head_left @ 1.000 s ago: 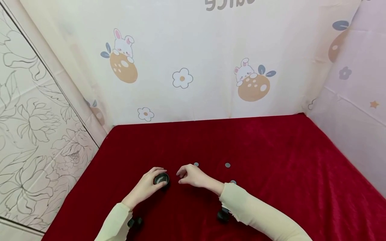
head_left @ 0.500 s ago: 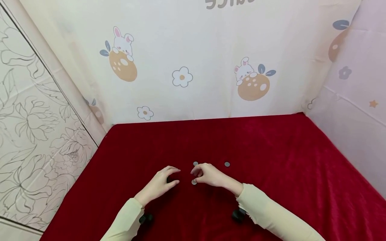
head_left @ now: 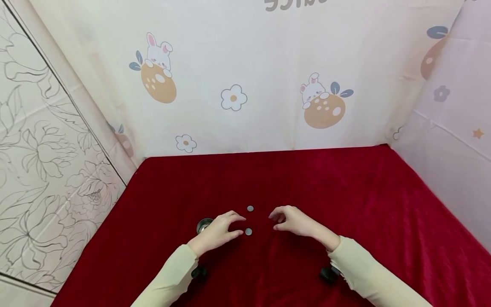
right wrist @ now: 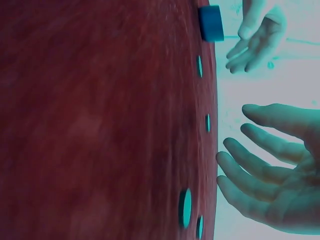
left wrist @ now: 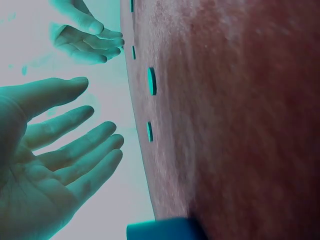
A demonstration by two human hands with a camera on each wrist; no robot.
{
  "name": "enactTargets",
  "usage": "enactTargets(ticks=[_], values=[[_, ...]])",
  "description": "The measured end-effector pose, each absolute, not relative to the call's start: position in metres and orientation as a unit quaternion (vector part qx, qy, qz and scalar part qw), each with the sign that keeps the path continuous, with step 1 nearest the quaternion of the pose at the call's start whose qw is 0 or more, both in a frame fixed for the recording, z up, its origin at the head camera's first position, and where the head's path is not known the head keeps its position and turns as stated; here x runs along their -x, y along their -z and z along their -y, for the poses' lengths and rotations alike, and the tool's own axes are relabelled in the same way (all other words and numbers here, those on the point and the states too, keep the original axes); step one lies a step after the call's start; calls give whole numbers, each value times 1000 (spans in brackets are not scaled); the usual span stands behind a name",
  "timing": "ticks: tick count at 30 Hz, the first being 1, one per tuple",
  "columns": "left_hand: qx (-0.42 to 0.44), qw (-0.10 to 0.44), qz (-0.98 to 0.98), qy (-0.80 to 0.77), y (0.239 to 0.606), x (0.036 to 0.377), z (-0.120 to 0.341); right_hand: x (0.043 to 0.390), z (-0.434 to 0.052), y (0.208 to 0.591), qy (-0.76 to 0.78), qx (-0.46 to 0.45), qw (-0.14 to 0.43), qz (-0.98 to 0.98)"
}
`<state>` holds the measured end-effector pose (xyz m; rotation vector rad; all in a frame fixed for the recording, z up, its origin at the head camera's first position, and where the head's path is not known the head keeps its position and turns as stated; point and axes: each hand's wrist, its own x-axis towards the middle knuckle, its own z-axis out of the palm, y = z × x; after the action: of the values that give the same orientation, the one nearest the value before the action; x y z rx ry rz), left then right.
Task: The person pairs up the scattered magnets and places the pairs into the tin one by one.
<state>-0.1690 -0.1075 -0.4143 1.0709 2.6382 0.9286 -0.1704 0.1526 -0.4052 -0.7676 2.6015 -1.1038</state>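
Note:
A small dark round container (head_left: 202, 223) with a shiny inside stands on the red cloth, partly covered by my left hand (head_left: 218, 231). That hand is off the container, fingers spread and loosely bent, holding nothing. Just right of its fingertips lies a flat grey disc (head_left: 248, 232); a second disc (head_left: 250, 208) lies farther back. To the right, my right hand (head_left: 294, 221) hovers with relaxed fingers and holds nothing. In the right wrist view, two discs (right wrist: 185, 208) lie nearer this hand, beyond the other two; the head view hides them behind it. The container (right wrist: 211, 23) stands at the far end there.
Red velvety cloth (head_left: 345, 183) covers the table. Behind it hangs a pale curtain (head_left: 264, 115) with printed rabbits and flowers. A flower-patterned panel (head_left: 46, 170) stands on the left, and another pale curtain (head_left: 452, 170) on the right.
My left hand has let go of the container and moved right, leaving it behind. My right hand has moved right, uncovering the nearer disc. The discs in sight have stayed put.

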Motion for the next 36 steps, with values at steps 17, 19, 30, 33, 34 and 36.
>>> enactTargets(ticks=[17,19,30,33,34,36], values=[[-366,111,-880,-281,423,175,89,159,-191,409,348,251,111,-897],[-368,111,-881,-278,424,176,88,157,-194,409,350,252,112,-895],[-373,129,-881,-260,428,181,85,155,-198,416,329,248,104,-905],[-375,132,-881,-259,429,183,83,155,-198,417,321,254,100,-907],[-374,134,-880,-260,429,184,83,155,-198,417,319,257,98,-907],[-371,136,-881,-258,429,185,82,155,-198,417,315,260,94,-908]])
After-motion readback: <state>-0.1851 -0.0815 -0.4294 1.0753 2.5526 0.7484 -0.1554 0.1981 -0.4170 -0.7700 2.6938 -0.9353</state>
